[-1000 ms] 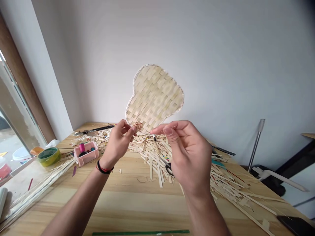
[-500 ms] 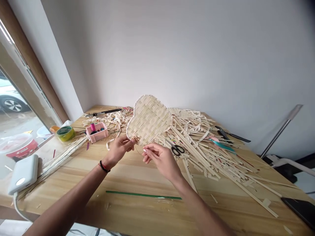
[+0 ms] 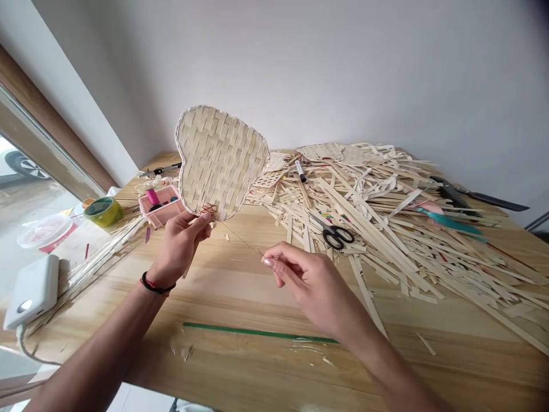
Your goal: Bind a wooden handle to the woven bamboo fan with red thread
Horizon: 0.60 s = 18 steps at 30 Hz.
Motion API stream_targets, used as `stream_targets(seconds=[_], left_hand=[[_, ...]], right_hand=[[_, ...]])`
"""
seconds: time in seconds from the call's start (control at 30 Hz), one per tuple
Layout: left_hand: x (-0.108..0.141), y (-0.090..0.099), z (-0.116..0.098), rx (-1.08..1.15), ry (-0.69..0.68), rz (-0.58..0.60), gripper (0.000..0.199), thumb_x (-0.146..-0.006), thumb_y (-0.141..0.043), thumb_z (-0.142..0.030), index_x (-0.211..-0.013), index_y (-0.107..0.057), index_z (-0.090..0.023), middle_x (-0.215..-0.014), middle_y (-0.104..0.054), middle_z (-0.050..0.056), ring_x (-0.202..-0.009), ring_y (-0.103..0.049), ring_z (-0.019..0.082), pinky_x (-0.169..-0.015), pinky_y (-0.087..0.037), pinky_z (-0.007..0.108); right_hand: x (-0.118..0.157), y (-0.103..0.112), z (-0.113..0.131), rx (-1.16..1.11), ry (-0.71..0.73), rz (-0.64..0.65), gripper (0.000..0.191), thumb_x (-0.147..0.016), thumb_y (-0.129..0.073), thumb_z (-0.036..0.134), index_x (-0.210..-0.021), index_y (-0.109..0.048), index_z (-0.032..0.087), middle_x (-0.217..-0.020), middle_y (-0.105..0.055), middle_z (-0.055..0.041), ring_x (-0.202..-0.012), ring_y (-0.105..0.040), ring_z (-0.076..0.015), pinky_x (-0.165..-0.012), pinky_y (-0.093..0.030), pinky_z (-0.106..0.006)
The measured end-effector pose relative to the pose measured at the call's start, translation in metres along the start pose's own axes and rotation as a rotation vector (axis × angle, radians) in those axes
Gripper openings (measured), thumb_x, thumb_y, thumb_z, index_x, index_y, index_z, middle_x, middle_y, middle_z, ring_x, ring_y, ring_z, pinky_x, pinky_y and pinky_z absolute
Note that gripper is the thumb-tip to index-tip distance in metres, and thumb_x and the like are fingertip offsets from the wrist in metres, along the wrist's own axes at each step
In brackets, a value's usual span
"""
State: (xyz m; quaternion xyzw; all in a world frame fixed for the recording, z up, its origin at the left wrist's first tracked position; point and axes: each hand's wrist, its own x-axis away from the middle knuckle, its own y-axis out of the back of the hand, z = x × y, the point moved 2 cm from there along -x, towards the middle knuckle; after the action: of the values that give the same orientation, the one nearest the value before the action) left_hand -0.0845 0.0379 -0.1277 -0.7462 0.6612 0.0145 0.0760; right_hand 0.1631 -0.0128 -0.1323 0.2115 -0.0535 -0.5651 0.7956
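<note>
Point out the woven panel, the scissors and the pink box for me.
Woven panel point(image 3: 221, 163), head view: middle of the weave.
Scissors point(image 3: 329, 229), head view: black handle, beside the blades.
Pink box point(image 3: 164, 216), head view: outside of its near wall.

2 hands point(image 3: 178, 243), 1 held panel point(image 3: 221, 163), 1 thread point(image 3: 240, 240), 1 marker point(image 3: 300, 171), 1 pair of scissors point(image 3: 338, 236)
</note>
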Motion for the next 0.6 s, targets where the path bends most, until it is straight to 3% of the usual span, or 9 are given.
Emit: stream_targets(seconds=[0.13,0.33,0.5,0.6], left_hand=[[0.015,-0.014,-0.005,0.013,0.050,0.076,0.038,-0.075,-0.094,-0.047,-0.080,-0.075,-0.014,-0.066,-0.061,0.000,-0.063,-0.049,0.010,-0.059,-0.038,0.023],[0.039,-0.033,0.001,0.016,0.131,0.220,0.029,-0.086,-0.088,-0.042,-0.085,-0.075,-0.016,-0.072,-0.063,0.001,-0.069,-0.053,0.011,-0.065,-0.046,0.023],[0.051,-0.039,0.004,-0.051,0.165,0.310,0.025,-0.095,-0.079,-0.041,-0.085,-0.072,-0.019,-0.071,-0.059,0.000,-0.068,-0.052,0.013,-0.062,-0.046,0.024],[0.054,-0.038,0.007,-0.045,0.163,0.306,0.027,-0.094,-0.079,-0.041,-0.083,-0.071,-0.019,-0.071,-0.060,0.001,-0.069,-0.052,0.013,-0.063,-0.046,0.025]], right_hand=[[0.004,0.005,0.007,-0.045,-0.007,-0.044,0.022,-0.106,-0.058,0.037,-0.098,-0.070,0.021,-0.064,-0.056,0.0046,-0.055,-0.046,-0.0097,-0.052,-0.035,-0.022],[0.006,-0.008,0.009,-0.105,0.019,-0.079,0.020,-0.106,-0.057,0.032,-0.096,-0.069,0.020,-0.064,-0.054,0.0044,-0.055,-0.046,-0.0100,-0.052,-0.036,-0.024],[0.006,-0.014,0.005,-0.091,0.025,-0.110,0.019,-0.105,-0.055,0.030,-0.092,-0.064,0.020,-0.064,-0.055,0.0025,-0.057,-0.050,-0.0121,-0.052,-0.033,-0.026],[0.007,-0.016,0.004,-0.095,0.017,-0.122,0.015,-0.103,-0.054,0.029,-0.093,-0.062,0.020,-0.061,-0.053,0.0036,-0.055,-0.049,-0.0122,-0.051,-0.032,-0.027]])
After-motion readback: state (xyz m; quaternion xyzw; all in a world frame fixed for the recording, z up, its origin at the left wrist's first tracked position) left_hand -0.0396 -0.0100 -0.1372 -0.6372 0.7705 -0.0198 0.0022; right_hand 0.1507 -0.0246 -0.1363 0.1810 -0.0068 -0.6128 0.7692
